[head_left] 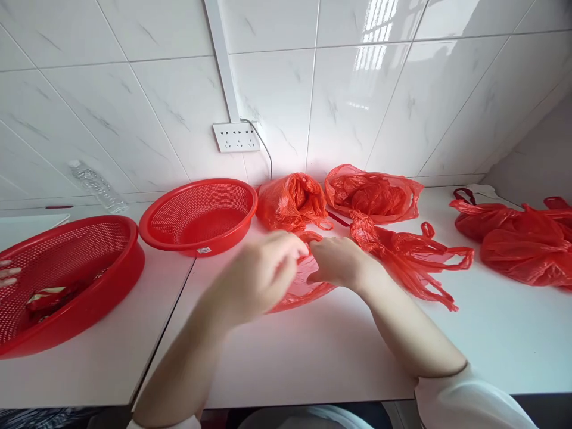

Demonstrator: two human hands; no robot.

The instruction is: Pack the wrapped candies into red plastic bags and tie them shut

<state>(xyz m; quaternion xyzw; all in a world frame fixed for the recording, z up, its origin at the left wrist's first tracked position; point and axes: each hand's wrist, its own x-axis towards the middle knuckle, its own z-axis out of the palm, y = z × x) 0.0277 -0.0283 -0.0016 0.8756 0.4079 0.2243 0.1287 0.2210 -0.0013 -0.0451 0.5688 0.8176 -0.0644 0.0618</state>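
A thin red plastic bag (298,296) lies on the white table right in front of me, partly covered by my hands. My left hand (263,274), smeared by motion, has its fingers curled at the bag's left side and upper edge. On the other side my right hand (342,262) bends over the bag with its fingers closed on the rim, the thumb pointing left. Just behind my hands, a bunched red plastic bag (290,202) stands against the wall. Crumpled red bags (406,253) with loop handles lie close to my right wrist.
An empty red perforated basket (199,214) stands left of the bags. Farther left, another person's hand (8,274) is at a larger red basket (114,286) holding a few items. A clear plastic bottle (98,186), wall socket (236,138) and filled red bags (527,244) are around.
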